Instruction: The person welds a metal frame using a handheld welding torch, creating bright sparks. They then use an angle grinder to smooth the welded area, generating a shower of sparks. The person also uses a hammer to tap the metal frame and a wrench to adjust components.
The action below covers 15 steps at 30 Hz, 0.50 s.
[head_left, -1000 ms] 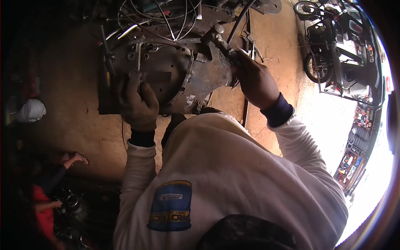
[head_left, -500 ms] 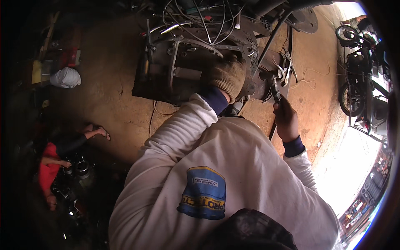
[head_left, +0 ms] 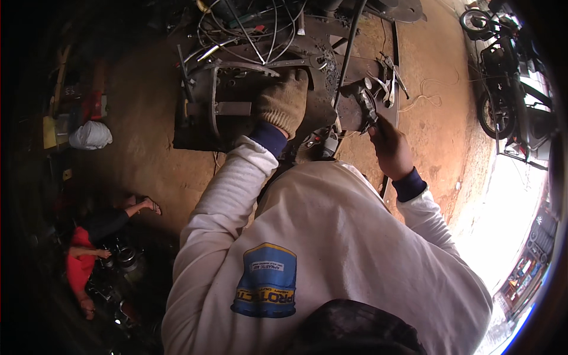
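Observation:
My left hand [head_left: 285,102], in a tan knit glove, rests curled on the dark metal workbench [head_left: 192,135]. Its fingers are closed and mostly hidden, so what they hold cannot be made out. A flat metal bar [head_left: 235,108] ends beside the glove, near a curved metal rod [head_left: 214,100]. Just beyond the knuckles lies a long wrench [head_left: 296,63]. Bare and wrapped round a hammer [head_left: 368,105], my right hand [head_left: 393,151] is at the bench's right side. The hammer's head is over a dark metal plate, close to locking pliers [head_left: 389,83].
Tangled cables [head_left: 260,29] lie at the bench's far side. Motorcycles [head_left: 503,83] stand along the right. At lower left a person in a red shirt [head_left: 80,260] sits by dark machine parts. A white sack [head_left: 90,135] lies on the brown floor at left.
The whole view has shifted, so the bench appears farther left and higher. The hammer's head shows more plainly now. Both hands keep their closed grips.

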### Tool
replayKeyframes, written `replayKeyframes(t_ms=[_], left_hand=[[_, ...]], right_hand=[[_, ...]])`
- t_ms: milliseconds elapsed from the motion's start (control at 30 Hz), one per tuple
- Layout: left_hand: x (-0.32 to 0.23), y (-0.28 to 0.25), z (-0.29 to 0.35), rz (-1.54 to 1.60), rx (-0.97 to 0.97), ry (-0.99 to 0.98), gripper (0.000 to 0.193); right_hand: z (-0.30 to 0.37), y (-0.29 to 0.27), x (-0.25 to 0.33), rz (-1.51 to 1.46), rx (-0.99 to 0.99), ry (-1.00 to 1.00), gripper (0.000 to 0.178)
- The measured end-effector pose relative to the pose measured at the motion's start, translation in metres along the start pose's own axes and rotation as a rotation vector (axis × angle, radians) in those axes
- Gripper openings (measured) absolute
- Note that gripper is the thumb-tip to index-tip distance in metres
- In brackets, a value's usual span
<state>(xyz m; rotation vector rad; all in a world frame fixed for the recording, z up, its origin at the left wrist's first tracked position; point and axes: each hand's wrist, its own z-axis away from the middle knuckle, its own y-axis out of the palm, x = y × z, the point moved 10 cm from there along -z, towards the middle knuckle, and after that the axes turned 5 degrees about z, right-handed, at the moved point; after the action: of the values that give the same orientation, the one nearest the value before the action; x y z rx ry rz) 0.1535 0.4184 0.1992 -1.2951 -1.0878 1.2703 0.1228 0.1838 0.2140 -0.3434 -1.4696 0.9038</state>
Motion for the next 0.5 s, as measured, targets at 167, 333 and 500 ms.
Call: replayKeyframes(t_ms=[167,333,500], left_hand=[[0.005,0.013,-0.011,-0.071,0.087,0.002,0.024],[-0.002,0.0,-0.011,0.016,0.017,0.024,0.018],[-0.001,0.002,0.037,0.415,-0.009,0.065,0.012]], right_hand=[[0.007,0.004,0.0,-0.046,0.032,0.015,0.038],[0.014,0.001,-0.003,-0.084,-0.004,-0.012,0.04],[0.016,0.0,-0.018,-0.133,0.013,0.052,0.041]])
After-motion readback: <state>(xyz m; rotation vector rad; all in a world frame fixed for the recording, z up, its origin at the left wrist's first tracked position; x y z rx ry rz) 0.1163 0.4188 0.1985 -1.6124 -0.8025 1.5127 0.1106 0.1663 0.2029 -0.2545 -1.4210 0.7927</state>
